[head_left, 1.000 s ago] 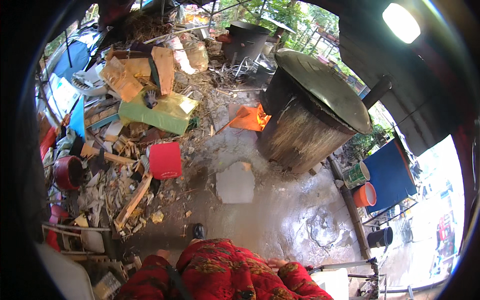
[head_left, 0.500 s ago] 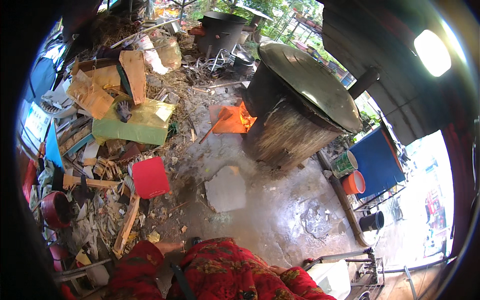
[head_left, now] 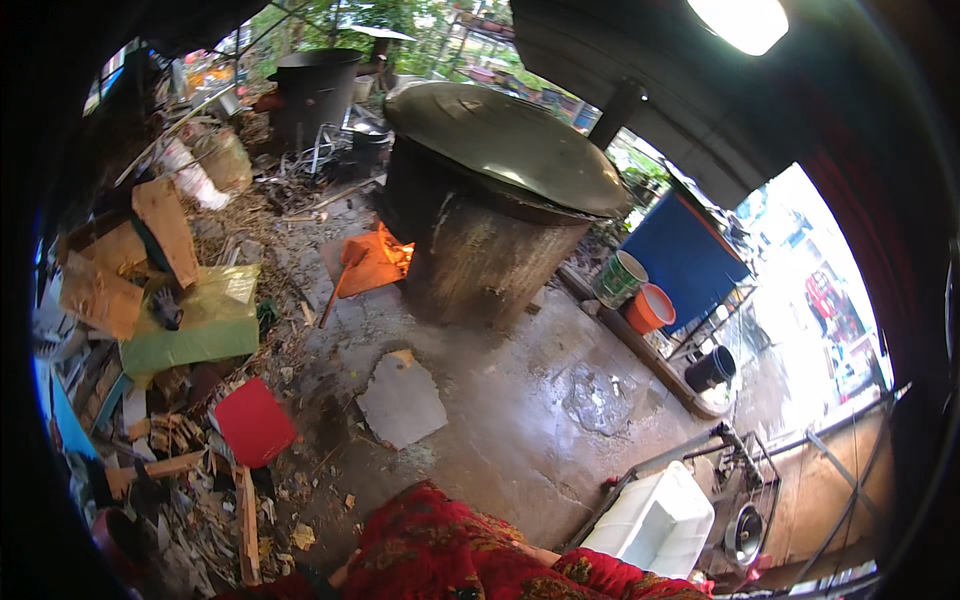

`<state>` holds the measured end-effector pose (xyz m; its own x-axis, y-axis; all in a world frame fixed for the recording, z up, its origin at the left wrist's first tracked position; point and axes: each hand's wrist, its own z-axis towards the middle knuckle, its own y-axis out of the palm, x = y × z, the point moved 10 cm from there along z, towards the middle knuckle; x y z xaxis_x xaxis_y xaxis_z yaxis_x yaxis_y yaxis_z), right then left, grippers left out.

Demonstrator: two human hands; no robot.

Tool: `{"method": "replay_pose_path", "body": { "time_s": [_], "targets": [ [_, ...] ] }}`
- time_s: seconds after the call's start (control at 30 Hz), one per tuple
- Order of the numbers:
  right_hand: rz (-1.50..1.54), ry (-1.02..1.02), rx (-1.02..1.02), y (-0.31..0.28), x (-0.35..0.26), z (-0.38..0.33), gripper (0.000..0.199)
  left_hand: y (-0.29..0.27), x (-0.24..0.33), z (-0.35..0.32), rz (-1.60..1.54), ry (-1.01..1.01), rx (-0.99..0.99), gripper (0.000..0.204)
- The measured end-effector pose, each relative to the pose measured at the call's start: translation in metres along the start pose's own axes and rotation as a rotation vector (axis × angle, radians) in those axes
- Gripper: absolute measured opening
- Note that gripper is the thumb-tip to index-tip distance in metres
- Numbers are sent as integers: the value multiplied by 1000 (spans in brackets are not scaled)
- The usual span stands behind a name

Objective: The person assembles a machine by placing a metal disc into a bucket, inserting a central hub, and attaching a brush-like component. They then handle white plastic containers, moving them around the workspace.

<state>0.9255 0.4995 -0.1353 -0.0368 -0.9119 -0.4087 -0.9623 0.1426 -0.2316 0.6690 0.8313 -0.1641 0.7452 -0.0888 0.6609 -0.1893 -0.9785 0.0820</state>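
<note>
My red patterned clothing fills the bottom edge. A small patch of skin at its left border may be my left hand; no fingers show. A strip of bare arm lies across the cloth, and my right hand is out of view. Nothing is seen being held. Ahead on the wet concrete floor lies a flat grey slab. Beyond it stands a big dark drum stove under a round metal lid, with flames at its base beside an orange sheet.
Left side is a scrap heap: red square panel, green-yellow plastic bag, cardboard, wood plank. A black pot stands far back. To the right are a green-white bucket, orange bucket, blue board, black bucket and white box.
My view has swung to the right and nearer the drum stove; the scrap heap has slid toward the left edge. Nothing on the ground has moved.
</note>
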Motion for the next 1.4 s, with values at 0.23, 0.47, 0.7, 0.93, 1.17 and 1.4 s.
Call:
{"method": "replay_pose_path", "body": {
  "time_s": [0.23, 0.47, 0.7, 0.93, 1.17, 1.4],
  "targets": [
    [-14, 6, 131, 26, 66, -4, 90, -20, 20, -20, 148, -59, 100, 30],
    [346, 42, 79, 29, 55, -44, 74, -36, 181, -89, 597, 246, -69, 25],
    [527, 52, -182, 23, 5, -95, 61, 25, 256, -136, 1138, 423, 96, 26],
    [634, 20, -295, 22, 1, -117, 59, 56, 217, -119, 1612, 618, 332, 20],
    [758, 215, -327, 34, 80, -75, 55, 61, 274, -125, 1429, 352, 212, 16],
    [127, -254, 534, -116, 39, -79, 48, 37, 321, -146, 1123, 180, 98, 27]
  ]
}}
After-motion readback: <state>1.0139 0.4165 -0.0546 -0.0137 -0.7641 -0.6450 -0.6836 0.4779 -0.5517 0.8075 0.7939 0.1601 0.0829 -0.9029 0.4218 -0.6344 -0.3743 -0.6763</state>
